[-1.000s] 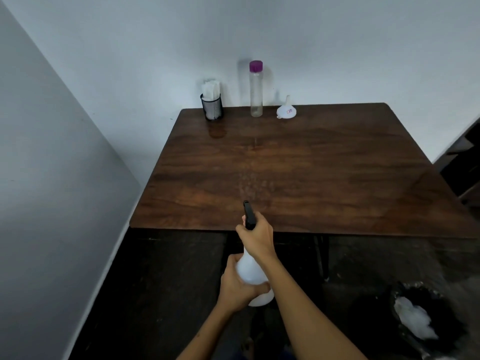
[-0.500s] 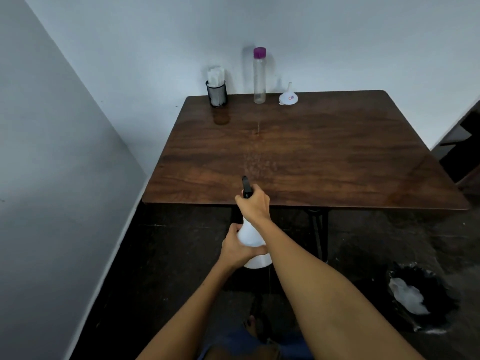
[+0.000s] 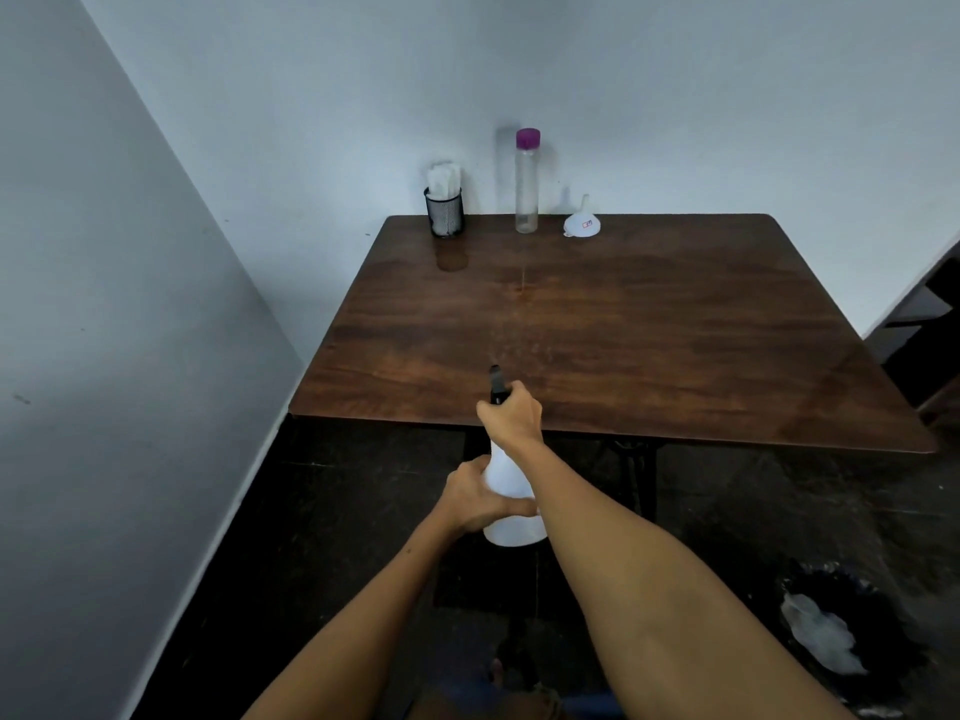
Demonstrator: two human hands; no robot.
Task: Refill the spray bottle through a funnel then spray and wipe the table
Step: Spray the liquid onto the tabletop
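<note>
Head view: my right hand (image 3: 511, 415) grips the trigger, left hand (image 3: 475, 498) grips the spray bottle (image 3: 511, 504).
Tip: I'd aim across the tabletop (image 3: 649, 330).

The bench (image 3: 649, 324) is dark brown woodgrain. The spray bottle (image 3: 511, 491) is white with a black head; the clear bottle (image 3: 526, 194) wears a purple cap.

Dim, soft light, wide-angle bend.
We see faint shadows on the wall (image 3: 519, 70), dull sheen on the table (image 3: 649, 330), murky floor.
</note>
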